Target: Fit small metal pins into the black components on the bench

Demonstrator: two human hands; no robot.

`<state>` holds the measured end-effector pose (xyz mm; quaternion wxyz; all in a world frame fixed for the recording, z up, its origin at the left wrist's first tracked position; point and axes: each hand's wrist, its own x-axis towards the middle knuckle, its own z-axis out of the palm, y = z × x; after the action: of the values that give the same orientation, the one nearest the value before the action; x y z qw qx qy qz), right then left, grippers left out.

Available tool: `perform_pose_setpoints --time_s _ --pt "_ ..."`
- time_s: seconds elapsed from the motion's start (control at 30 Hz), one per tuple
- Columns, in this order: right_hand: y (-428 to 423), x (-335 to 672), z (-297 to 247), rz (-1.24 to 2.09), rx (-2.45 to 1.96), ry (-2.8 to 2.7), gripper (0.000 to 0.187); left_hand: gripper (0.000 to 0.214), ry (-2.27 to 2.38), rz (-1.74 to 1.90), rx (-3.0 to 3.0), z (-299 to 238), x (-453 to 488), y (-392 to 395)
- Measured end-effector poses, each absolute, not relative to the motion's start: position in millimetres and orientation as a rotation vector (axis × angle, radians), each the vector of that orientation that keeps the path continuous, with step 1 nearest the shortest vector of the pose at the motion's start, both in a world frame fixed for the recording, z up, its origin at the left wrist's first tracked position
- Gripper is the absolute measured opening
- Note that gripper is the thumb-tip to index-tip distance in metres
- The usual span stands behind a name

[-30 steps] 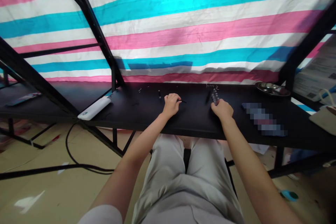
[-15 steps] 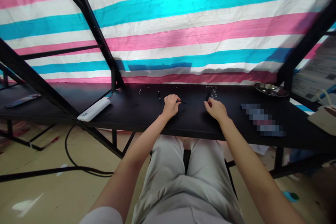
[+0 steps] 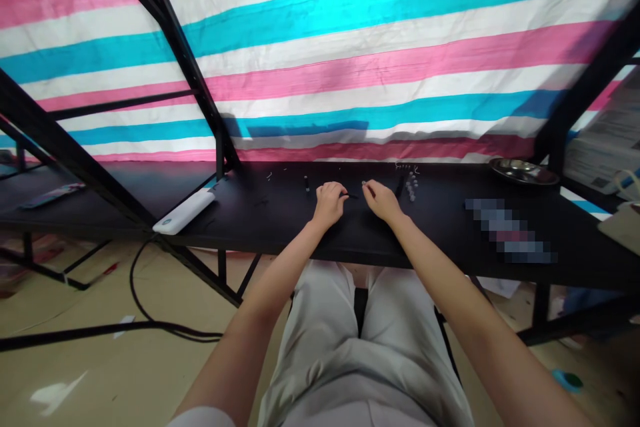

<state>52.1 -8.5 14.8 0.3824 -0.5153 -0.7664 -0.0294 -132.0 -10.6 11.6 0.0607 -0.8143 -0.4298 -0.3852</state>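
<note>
Over the black table, my left hand [image 3: 330, 204] is closed in a pinch on a thin black stick [image 3: 353, 196] whose tip points right. Just right of it, my right hand [image 3: 382, 200] is closed too, with a small pale piece [image 3: 364, 183] at its fingertips; its exact kind is too small to make out. Beyond my right hand lie several small clear round pieces [image 3: 412, 187] in a cluster, beside a short dark bar [image 3: 400, 185]. A small black-and-white cylinder [image 3: 307, 183] stands or lies behind my left hand; I cannot tell which.
Tiny white curved bits [image 3: 406, 166] lie near the table's back edge. A shiny metal dish [image 3: 524, 172] sits at the right rear, with a blurred-out object [image 3: 509, 230] nearer. A white oblong device [image 3: 185, 211] rests by the black frame post [image 3: 197, 80] on the left.
My right hand has moved left from the clear round pieces toward my left hand, and a small pale piece now shows at its fingertips. My left hand keeps holding the black stick.
</note>
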Motion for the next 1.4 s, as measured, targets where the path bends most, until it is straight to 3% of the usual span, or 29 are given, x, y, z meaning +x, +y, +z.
perform_pose_setpoints --time_s 0.4,1.4 --pt "-15 56 2 -0.128 -1.626 -2.1 0.036 0.002 -1.327 -1.233 -2.452 13 -132 -11" --pt "-12 61 -3 -0.052 -1.454 -2.068 0.033 0.016 -1.326 -1.244 -2.475 13 -134 -10"
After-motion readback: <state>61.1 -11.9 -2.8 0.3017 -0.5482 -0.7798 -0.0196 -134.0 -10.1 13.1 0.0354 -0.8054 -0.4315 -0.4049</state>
